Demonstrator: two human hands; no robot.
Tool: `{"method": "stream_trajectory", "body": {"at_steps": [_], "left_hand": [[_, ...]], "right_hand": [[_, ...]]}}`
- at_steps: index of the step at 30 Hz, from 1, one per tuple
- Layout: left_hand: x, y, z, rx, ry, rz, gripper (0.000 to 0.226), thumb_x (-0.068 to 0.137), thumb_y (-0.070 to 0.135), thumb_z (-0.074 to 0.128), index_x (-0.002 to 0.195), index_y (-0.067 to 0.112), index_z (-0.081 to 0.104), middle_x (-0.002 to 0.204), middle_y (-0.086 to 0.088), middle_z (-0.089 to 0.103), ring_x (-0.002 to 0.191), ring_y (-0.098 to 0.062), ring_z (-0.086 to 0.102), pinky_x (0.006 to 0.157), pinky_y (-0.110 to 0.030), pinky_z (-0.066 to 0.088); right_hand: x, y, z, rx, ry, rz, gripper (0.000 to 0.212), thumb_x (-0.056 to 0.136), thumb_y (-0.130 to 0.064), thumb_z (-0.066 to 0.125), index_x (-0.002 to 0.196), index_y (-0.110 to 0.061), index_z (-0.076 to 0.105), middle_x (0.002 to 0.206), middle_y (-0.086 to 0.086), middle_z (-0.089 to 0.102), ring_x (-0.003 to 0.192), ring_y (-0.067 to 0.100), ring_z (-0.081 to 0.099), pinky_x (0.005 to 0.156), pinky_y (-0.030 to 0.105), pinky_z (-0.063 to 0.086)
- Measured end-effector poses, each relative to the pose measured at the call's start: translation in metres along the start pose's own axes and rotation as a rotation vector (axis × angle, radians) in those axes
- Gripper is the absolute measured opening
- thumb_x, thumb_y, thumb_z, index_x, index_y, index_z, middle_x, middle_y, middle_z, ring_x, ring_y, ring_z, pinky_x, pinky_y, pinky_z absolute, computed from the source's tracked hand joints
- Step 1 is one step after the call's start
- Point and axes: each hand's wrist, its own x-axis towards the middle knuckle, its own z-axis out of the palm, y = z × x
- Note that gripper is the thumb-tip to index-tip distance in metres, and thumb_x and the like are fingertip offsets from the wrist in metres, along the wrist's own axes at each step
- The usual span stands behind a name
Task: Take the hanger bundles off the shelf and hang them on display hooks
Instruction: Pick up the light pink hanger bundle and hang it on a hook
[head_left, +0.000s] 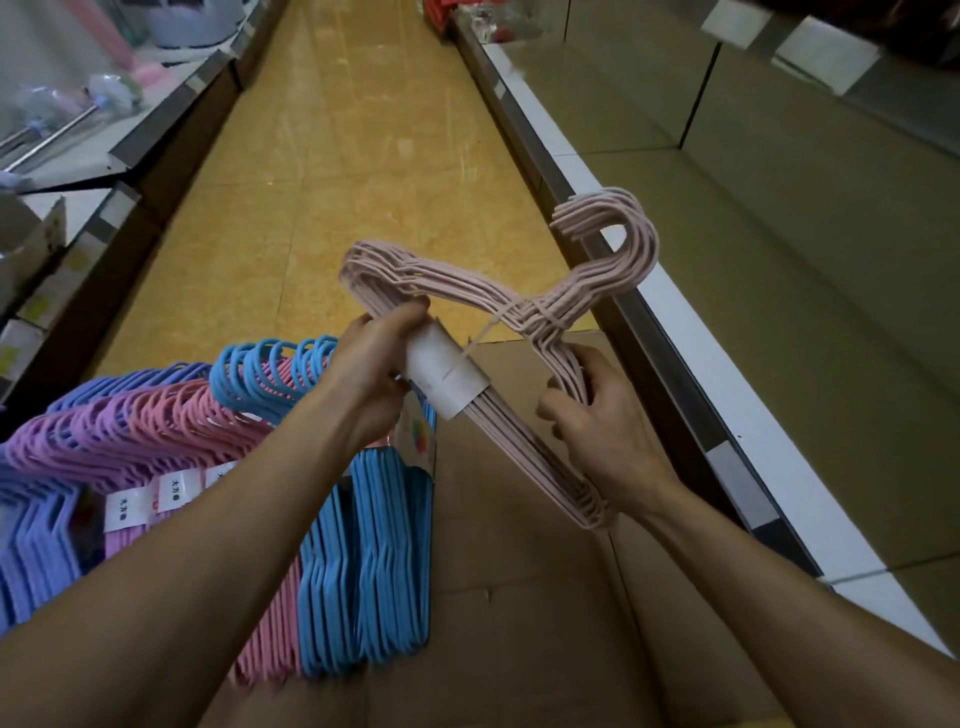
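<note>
A: Head view. Pale pink hanger bundle (519, 312) held in the air over a cardboard box (519, 571), between aisle floor (363, 156) and right-hand shelf (779, 260).

B: Grip state?

A: Left hand (374, 369) curled round the bundle beside its white paper sleeve (447, 371). Right hand (597, 415) curled round the lower arm of the bundle. Hooks pointing up and right, tied with a thin white band.

B: Remaining stock?

A: Blue, pink and purple bundles (234, 467) stacked at the left, partly under the left forearm.

B: Step in hand?

A: Likely transfer: bundle lifted, not yet hung. No display hook visible.

B: Next move?

A: Probably turn toward a display hook, keep the hook ends upright, thread over the peg, then release both hands.
</note>
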Motion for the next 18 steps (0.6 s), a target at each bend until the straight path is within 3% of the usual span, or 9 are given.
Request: {"method": "stream_trajectory", "body": {"at_steps": [1, 3, 7, 10, 15, 18], "left_hand": [[-0.002, 0.003, 0.0, -0.064, -0.004, -0.031, 0.023, 0.093, 0.028, 0.064, 0.109, 0.011, 0.064, 0.106, -0.011, 0.07, 0.091, -0.022, 0.064, 0.073, -0.036, 0.05], [-0.006, 0.006, 0.001, -0.194, -0.008, -0.067, 0.013, 0.099, 0.025, 0.056, 0.105, 0.015, 0.063, 0.105, -0.009, 0.07, 0.086, -0.023, 0.064, 0.071, -0.038, 0.051], [-0.022, 0.022, -0.003, -0.284, 0.03, -0.049, 0.026, 0.099, 0.021, 0.054, 0.123, 0.012, 0.061, 0.095, -0.005, 0.069, 0.062, -0.017, 0.07, 0.057, -0.029, 0.054], [-0.041, 0.045, -0.007, -0.272, 0.111, -0.016, 0.032, 0.098, 0.019, 0.054, 0.126, 0.008, 0.061, 0.092, -0.006, 0.069, 0.052, -0.016, 0.069, 0.054, -0.028, 0.054], [-0.096, 0.107, -0.014, -0.312, 0.22, 0.0, 0.022, 0.098, 0.018, 0.055, 0.114, 0.008, 0.063, 0.077, -0.005, 0.064, 0.05, -0.018, 0.066, 0.058, -0.031, 0.054], [-0.143, 0.155, -0.022, -0.341, 0.277, -0.002, 0.023, 0.097, 0.019, 0.056, 0.115, 0.007, 0.063, 0.079, -0.008, 0.063, 0.067, -0.025, 0.065, 0.071, -0.039, 0.057]], "right_hand": [[0.0, -0.002, 0.001, 0.017, -0.031, -0.003, 0.026, 0.087, -0.004, 0.061, 0.109, -0.017, 0.056, 0.083, 0.002, 0.054, 0.066, 0.005, 0.052, 0.063, 0.022, 0.047], [0.0, -0.006, 0.004, 0.049, -0.08, -0.007, 0.026, 0.086, -0.003, 0.06, 0.109, -0.016, 0.058, 0.081, 0.002, 0.053, 0.069, 0.009, 0.051, 0.066, 0.031, 0.048], [0.0, -0.025, 0.008, 0.043, -0.066, 0.0, 0.023, 0.088, -0.007, 0.057, 0.109, -0.015, 0.057, 0.073, -0.003, 0.048, 0.062, 0.01, 0.046, 0.061, 0.034, 0.043], [-0.005, -0.054, 0.009, -0.006, -0.032, 0.019, 0.022, 0.089, -0.012, 0.057, 0.11, -0.017, 0.057, 0.069, -0.007, 0.048, 0.056, 0.007, 0.044, 0.055, 0.027, 0.036], [-0.025, -0.142, -0.002, -0.122, -0.066, 0.005, 0.026, 0.091, -0.019, 0.057, 0.117, -0.021, 0.057, 0.067, -0.013, 0.045, 0.052, -0.001, 0.046, 0.052, 0.018, 0.031], [-0.046, -0.211, -0.013, -0.14, -0.098, -0.013, 0.027, 0.089, -0.016, 0.059, 0.116, -0.02, 0.058, 0.066, -0.013, 0.047, 0.054, -0.005, 0.05, 0.051, 0.013, 0.033]]}}
